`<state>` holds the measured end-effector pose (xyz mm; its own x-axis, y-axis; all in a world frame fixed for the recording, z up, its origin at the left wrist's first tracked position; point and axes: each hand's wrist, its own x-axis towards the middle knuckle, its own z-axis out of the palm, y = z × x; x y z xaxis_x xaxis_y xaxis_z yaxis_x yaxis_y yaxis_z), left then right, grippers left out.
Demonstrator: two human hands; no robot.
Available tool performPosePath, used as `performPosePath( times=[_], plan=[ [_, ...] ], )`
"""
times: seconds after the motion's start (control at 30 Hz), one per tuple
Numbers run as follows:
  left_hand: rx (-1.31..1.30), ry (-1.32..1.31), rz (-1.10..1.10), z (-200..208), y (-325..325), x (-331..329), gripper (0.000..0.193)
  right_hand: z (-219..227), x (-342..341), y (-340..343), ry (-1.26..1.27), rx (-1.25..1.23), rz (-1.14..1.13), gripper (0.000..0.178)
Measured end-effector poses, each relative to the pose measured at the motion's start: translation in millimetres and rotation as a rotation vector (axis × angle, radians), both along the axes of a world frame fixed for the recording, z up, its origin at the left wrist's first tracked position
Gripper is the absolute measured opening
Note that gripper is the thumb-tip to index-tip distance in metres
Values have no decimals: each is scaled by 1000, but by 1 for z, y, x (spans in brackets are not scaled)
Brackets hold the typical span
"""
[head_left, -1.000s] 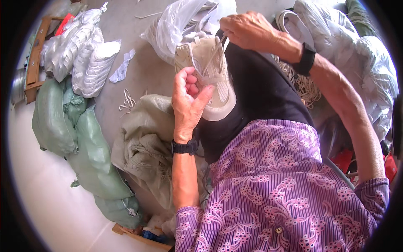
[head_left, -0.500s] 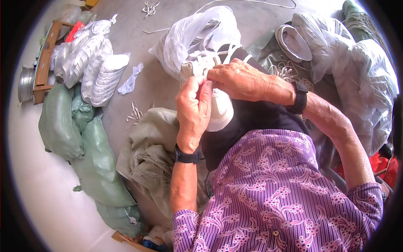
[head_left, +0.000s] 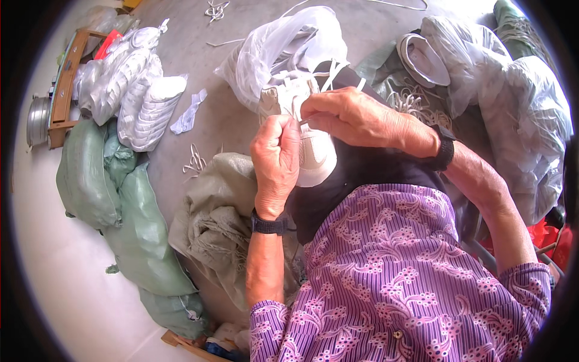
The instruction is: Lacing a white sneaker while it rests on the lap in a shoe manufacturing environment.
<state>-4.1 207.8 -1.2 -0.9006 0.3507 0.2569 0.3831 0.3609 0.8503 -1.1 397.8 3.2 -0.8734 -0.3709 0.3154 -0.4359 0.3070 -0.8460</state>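
Right hand point(head_left: 365, 119) has joined left hand point(head_left: 274, 158) over shoe point(head_left: 317, 163), floor point(head_left: 224, 128) beyond its edge.

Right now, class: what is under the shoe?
Dark trousers show beside the toe of the shoe and seem to run on beneath it. Its sole, and whatever lies directly under that, cannot be seen: the shoe covers them.

Off-white on shoe point(head_left: 316, 158); purple stripes, pink florals on shirt point(head_left: 386, 277); green on left sacks point(head_left: 140, 229); black on wristbands point(head_left: 445, 148).
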Motion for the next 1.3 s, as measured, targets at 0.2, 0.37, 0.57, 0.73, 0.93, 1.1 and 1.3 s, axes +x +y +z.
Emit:
performPosePath(
  times=[0.2,0.37,0.57,0.73,0.93,1.1,1.3],
  plan=[
    [-21,33,-8,-4,-2,4,17,-1,1,-2,-14,77,-22,11],
    [-50,50,-3,-6,-3,5,16,-4,2,-6,46,84,-50,9],
    [-41,103,31,-3,-4,7,13,3,2,-12,135,169,-64,10],
    [92,-45,60,-6,-5,12,17,12,-1,-8,266,486,4,10],
    [-116,26,203,-28,-26,21,31,79,-58,25,-125,308,-161,17],
    [-144,9,278,-40,-30,33,46,75,-87,35,-45,298,-140,14],
    [-134,12,279,-44,-25,37,48,69,-146,47,40,244,-100,12]
  ],
)
